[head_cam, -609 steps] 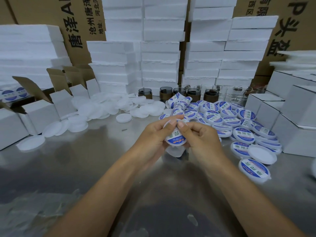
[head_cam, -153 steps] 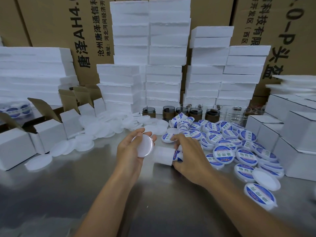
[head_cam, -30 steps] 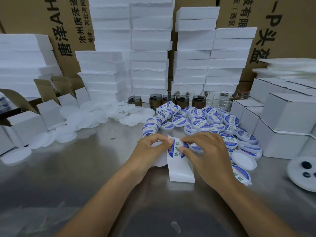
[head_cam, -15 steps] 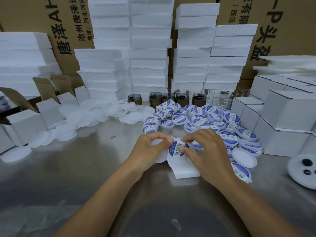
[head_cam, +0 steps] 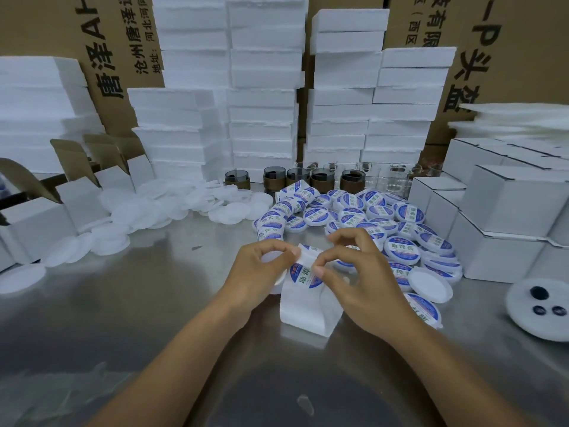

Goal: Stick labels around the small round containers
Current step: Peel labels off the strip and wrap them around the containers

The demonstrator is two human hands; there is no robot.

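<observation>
steel table [head_cam: 154,318] (lids [head_cam: 147,214], containers [head_cam: 354,211])

Pretty even, soft indoor light with a cool tint. The shiny steel tabletop [head_cam: 129,318] picks up hazy reflections and a dark blotchy shadow near the bottom edge. The white foam block stacks [head_cam: 264,97] look a bit blown out. Wide-angle warp bends the edges, and detail's kinda soft overall.

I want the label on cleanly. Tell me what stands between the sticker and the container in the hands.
Nothing visible does. The left hand holds the white container; the right hand pinches the blue label, which hangs on its backing strip beside it.
</observation>
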